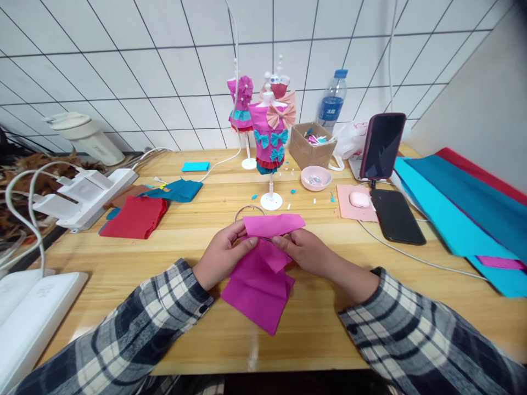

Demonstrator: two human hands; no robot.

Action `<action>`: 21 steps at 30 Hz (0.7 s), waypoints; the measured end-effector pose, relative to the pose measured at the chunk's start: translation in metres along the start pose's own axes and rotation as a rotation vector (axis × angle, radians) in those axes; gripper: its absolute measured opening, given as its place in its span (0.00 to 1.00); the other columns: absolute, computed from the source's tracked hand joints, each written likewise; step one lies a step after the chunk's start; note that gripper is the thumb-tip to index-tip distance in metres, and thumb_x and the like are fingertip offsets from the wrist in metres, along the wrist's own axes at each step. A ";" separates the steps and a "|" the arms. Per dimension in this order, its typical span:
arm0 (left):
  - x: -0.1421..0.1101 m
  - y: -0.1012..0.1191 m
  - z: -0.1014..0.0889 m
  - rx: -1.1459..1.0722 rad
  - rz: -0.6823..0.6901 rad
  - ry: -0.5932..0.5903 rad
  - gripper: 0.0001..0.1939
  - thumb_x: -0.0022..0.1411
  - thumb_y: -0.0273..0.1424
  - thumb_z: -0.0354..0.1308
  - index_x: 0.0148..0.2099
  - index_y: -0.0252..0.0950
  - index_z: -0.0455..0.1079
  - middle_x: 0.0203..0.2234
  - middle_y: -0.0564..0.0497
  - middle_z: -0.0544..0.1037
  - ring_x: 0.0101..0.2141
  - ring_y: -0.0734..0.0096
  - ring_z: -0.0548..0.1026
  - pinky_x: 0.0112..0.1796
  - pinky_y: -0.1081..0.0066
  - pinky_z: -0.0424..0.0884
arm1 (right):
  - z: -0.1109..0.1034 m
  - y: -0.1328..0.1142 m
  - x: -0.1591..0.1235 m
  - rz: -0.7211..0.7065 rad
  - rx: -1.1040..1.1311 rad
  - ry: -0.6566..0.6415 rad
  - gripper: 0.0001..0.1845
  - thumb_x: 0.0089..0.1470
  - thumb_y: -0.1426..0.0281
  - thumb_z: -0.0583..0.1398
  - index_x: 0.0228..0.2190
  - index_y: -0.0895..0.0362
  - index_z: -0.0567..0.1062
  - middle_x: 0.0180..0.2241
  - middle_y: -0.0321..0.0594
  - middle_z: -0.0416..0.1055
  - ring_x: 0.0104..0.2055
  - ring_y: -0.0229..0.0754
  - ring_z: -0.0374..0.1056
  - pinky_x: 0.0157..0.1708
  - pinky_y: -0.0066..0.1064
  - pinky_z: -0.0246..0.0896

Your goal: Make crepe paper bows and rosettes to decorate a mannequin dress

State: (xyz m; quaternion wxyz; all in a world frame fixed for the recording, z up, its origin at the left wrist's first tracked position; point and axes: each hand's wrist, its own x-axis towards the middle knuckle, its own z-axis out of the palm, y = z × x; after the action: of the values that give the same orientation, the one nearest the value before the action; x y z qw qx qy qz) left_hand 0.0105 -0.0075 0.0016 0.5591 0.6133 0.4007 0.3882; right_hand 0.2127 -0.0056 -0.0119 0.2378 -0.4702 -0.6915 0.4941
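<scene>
The scene is carried by a broad tabletop of pale yellow wood [313, 340], on whose right side large flat sheets in turquoise, teal and red [444, 214] are laid over one another. Near the middle, a small white dress-form stand in a magenta top with pink and turquoise bows [268, 134] is placed upright, and just beside it, to the right, an open brown cardboard box [307, 152] is seen. In front of the stand, a magenta piece of soft fabric [257, 296] is held at its upper part, while its lower part is spread upon the tabletop; whether it is made of one layer or several cannot be told. On its left edge the left hand [222, 247] is closed, with the thumb pressed on top, and by the right hand [310, 252] the opposite edge is pinched in the same manner. Between the two thumbs a thin dark line is noticed, but its nature cannot be told. Behind the fabric, a thin metallic ring [250, 207] is partly hidden. Smallest of all, turquoise scraps [293, 191] are scattered near the base of the stand.
</scene>
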 end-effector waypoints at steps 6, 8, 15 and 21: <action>-0.001 0.000 0.001 -0.034 -0.056 -0.021 0.20 0.58 0.35 0.61 0.52 0.35 0.70 0.41 0.46 0.80 0.40 0.63 0.77 0.46 0.67 0.70 | 0.000 0.002 0.000 -0.015 0.002 0.020 0.19 0.59 0.56 0.51 0.34 0.58 0.72 0.31 0.39 0.72 0.33 0.41 0.65 0.33 0.29 0.57; -0.002 0.000 0.002 -0.068 -0.077 -0.018 0.22 0.57 0.36 0.61 0.54 0.35 0.69 0.38 0.47 0.80 0.37 0.65 0.77 0.42 0.69 0.71 | 0.001 0.001 0.000 -0.028 0.016 0.014 0.19 0.59 0.56 0.51 0.34 0.59 0.72 0.31 0.39 0.71 0.33 0.40 0.65 0.32 0.29 0.57; -0.002 -0.002 0.004 -0.112 -0.125 -0.053 0.24 0.57 0.36 0.61 0.55 0.36 0.67 0.30 0.51 0.79 0.29 0.70 0.75 0.33 0.74 0.69 | 0.004 -0.002 -0.001 -0.011 0.031 0.015 0.19 0.58 0.55 0.50 0.26 0.57 0.66 0.22 0.33 0.60 0.25 0.36 0.57 0.27 0.28 0.53; -0.001 -0.003 0.005 -0.030 -0.078 -0.057 0.25 0.57 0.35 0.61 0.56 0.33 0.63 0.27 0.53 0.76 0.27 0.74 0.72 0.29 0.77 0.66 | 0.005 -0.003 -0.001 0.017 0.001 0.015 0.19 0.57 0.55 0.50 0.24 0.56 0.63 0.21 0.31 0.56 0.24 0.35 0.54 0.25 0.27 0.49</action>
State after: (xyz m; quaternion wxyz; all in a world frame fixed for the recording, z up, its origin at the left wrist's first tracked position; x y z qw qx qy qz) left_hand 0.0145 -0.0101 -0.0021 0.5942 0.5995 0.4025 0.3544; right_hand 0.2074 -0.0093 -0.0108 0.2390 -0.4797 -0.6854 0.4930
